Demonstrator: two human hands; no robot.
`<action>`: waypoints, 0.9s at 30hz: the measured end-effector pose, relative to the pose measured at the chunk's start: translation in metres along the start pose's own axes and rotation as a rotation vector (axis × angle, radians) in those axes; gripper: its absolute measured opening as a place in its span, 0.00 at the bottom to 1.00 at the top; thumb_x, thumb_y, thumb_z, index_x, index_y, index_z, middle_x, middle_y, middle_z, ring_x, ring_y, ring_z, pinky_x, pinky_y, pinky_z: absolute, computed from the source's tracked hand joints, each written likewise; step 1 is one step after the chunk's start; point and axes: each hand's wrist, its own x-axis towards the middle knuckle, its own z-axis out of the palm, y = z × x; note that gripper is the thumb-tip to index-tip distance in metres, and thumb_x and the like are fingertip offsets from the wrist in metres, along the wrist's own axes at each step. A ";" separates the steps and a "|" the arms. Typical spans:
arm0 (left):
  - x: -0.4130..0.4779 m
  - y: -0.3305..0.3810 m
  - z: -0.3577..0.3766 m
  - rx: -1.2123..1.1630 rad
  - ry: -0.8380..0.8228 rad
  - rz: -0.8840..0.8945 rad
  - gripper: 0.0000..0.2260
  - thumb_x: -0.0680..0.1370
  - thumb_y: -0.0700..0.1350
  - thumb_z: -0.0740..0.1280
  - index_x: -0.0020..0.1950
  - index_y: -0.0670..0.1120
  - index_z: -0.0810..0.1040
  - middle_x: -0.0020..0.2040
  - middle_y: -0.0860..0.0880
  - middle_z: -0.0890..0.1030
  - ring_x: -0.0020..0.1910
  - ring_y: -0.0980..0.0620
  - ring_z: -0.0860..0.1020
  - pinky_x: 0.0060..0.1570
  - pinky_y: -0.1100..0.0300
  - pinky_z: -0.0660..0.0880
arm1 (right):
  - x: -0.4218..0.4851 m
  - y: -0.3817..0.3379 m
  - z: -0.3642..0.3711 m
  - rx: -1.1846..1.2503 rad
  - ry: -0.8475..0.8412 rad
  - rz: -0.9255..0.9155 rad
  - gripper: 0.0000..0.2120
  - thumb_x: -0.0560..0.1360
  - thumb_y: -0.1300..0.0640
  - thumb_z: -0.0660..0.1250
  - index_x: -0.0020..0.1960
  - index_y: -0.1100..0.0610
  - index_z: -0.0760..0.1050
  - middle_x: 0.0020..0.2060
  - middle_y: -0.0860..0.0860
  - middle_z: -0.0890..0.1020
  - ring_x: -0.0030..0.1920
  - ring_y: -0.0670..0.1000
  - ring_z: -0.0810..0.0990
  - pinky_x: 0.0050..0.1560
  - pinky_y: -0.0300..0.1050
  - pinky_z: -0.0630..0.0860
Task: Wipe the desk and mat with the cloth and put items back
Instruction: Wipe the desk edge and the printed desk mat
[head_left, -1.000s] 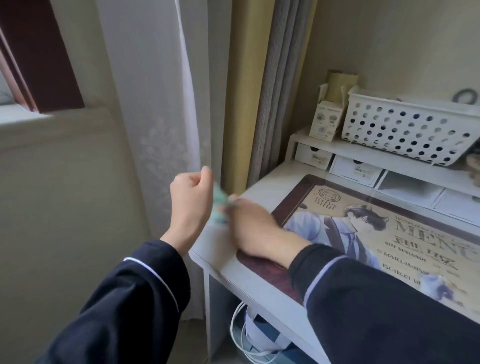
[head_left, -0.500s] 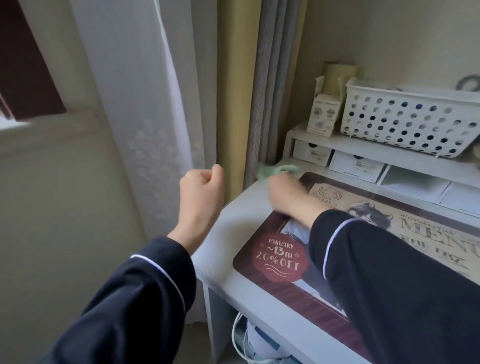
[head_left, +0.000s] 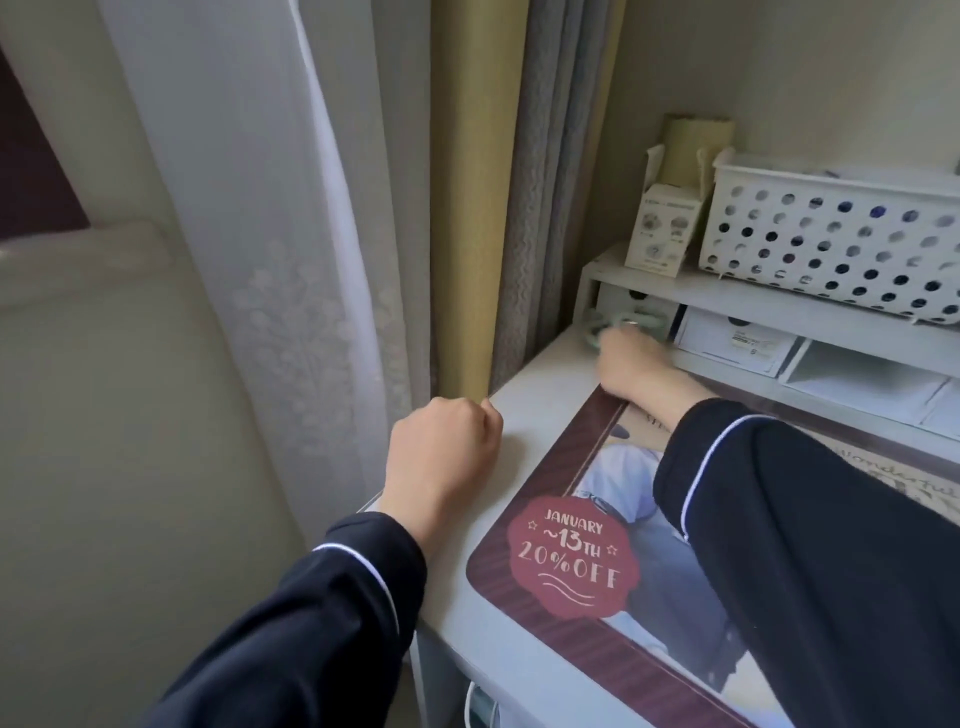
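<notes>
The cloth (head_left: 610, 328), pale green and blurred, lies at the far left corner of the desk (head_left: 540, 395), right under the front of the low shelf (head_left: 727, 299). The right hand (head_left: 636, 364) is on top of it, pressing it down against the desk surface, so that only a strip of green shows past the fingertips and at the hand's left side; the fingers are bent over the cloth and hold it. The right wrist crosses the far left corner of the mat (head_left: 571, 561), whose dark striped border and red badge reading "January 13th 20% off" lie nearer the camera, and the dark sleeve (head_left: 831, 545) covers much of the mat's picture. The left hand (head_left: 441, 457) is curled into a loose fist, holding nothing that can be seen, its knuckles over the left edge of the desk beside the curtain (head_left: 467, 208). On the shelf stand a small cardboard box (head_left: 660, 234) with its flaps open and, touching or just beside it, a white basket (head_left: 831, 244) with round holes. Under the shelf, white drawers (head_left: 737, 340) sit to the right of the cloth.
</notes>
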 end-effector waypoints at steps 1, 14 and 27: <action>-0.001 -0.001 0.001 0.005 -0.002 0.000 0.22 0.80 0.49 0.54 0.27 0.43 0.58 0.25 0.48 0.63 0.30 0.40 0.65 0.32 0.56 0.61 | -0.008 -0.016 0.005 0.034 0.032 -0.151 0.15 0.76 0.66 0.56 0.60 0.60 0.75 0.53 0.60 0.77 0.53 0.62 0.78 0.44 0.48 0.74; 0.001 0.000 0.003 -0.011 -0.046 -0.064 0.19 0.76 0.46 0.55 0.27 0.42 0.57 0.25 0.48 0.63 0.23 0.49 0.60 0.30 0.56 0.60 | 0.031 0.012 -0.003 -0.031 -0.020 0.025 0.13 0.75 0.66 0.58 0.56 0.63 0.76 0.48 0.59 0.76 0.45 0.59 0.77 0.40 0.45 0.73; 0.002 -0.001 0.004 -0.008 -0.028 -0.030 0.20 0.77 0.47 0.55 0.27 0.41 0.59 0.25 0.47 0.64 0.26 0.42 0.65 0.31 0.56 0.61 | -0.003 0.010 -0.010 -0.089 0.040 -0.027 0.15 0.75 0.67 0.58 0.61 0.61 0.73 0.56 0.60 0.76 0.52 0.60 0.78 0.47 0.50 0.76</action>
